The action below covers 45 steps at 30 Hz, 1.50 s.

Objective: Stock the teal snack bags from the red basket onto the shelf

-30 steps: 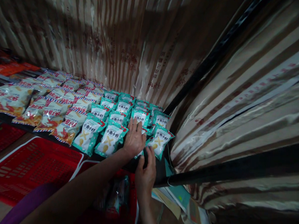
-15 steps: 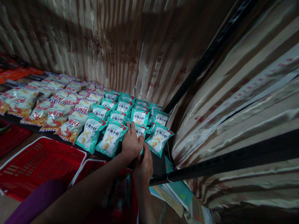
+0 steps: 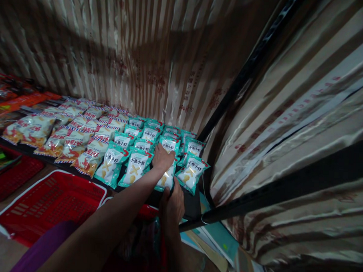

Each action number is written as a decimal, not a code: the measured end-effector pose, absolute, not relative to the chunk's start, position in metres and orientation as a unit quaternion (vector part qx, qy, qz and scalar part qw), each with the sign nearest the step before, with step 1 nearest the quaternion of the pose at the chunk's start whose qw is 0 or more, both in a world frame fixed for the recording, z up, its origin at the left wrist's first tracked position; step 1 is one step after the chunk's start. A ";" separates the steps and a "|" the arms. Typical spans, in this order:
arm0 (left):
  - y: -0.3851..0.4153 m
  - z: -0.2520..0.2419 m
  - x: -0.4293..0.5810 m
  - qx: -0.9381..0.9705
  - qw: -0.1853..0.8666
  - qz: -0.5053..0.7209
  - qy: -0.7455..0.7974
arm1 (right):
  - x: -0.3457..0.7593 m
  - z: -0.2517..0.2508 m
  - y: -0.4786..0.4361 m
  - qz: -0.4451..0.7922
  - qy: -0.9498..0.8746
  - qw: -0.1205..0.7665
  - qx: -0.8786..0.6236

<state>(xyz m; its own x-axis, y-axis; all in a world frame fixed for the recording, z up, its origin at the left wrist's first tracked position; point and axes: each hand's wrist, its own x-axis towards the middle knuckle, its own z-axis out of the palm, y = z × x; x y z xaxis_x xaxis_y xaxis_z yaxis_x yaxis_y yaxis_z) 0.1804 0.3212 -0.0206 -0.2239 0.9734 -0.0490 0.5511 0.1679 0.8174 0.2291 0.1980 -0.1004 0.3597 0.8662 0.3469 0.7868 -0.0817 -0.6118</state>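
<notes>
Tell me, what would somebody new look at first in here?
Probably the rows of teal-and-white bags, bright on the dark shelf, with the left hand over one front bag and the right hand at its lower edge. After that, perhaps the red basket at the lower left and the striped sheeting behind the shelf.

Seeing glossy, puffed plastic film on the teal packets [image 3: 134, 169] and similarly shiny, crinkled wrap on the red-and-white packets [image 3: 75, 143]. Noticing smooth moulded plastic on the red basket [image 3: 55, 204]. Finding creased, satiny sheeting, cloth or plastic being hard to tell, in the striped curtain [image 3: 160, 71]. Making out dark, seemingly metal finish on the slanting post [image 3: 230, 92], matt black on the shelf [image 3: 193, 204].
</notes>
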 end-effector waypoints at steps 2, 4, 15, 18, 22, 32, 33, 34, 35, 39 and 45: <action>0.325 -0.019 0.182 0.534 0.316 0.339 0.707 | 0.228 -0.099 0.199 0.060 -0.560 0.363 -0.742; 0.329 -0.018 0.183 0.523 0.323 0.331 0.716 | 0.227 -0.097 0.200 0.058 -0.567 0.351 -0.743; 0.341 -0.025 0.186 0.521 0.317 0.307 0.731 | 0.231 -0.099 0.205 0.044 -0.583 0.341 -0.736; 0.341 -0.026 0.187 0.522 0.319 0.305 0.730 | 0.231 -0.100 0.205 0.041 -0.585 0.349 -0.731; 0.338 -0.026 0.187 0.537 0.286 0.314 0.729 | 0.232 -0.100 0.206 0.047 -0.575 0.349 -0.738; 0.335 -0.030 0.184 0.538 0.284 0.333 0.721 | 0.232 -0.102 0.208 0.019 -0.584 0.385 -0.714; 0.336 -0.031 0.184 0.537 0.283 0.334 0.721 | 0.233 -0.103 0.209 0.010 -0.591 0.385 -0.709; 0.336 -0.032 0.183 0.536 0.283 0.334 0.721 | 0.233 -0.103 0.209 0.001 -0.596 0.381 -0.707; 0.336 -0.033 0.183 0.536 0.284 0.334 0.722 | 0.233 -0.103 0.209 -0.010 -0.601 0.373 -0.707; 0.335 -0.035 0.182 0.539 0.283 0.342 0.715 | 0.231 -0.100 0.208 -0.045 -0.613 0.335 -0.715; 0.334 -0.037 0.182 0.546 0.283 0.361 0.701 | 0.230 -0.096 0.207 -0.026 -0.617 0.322 -0.717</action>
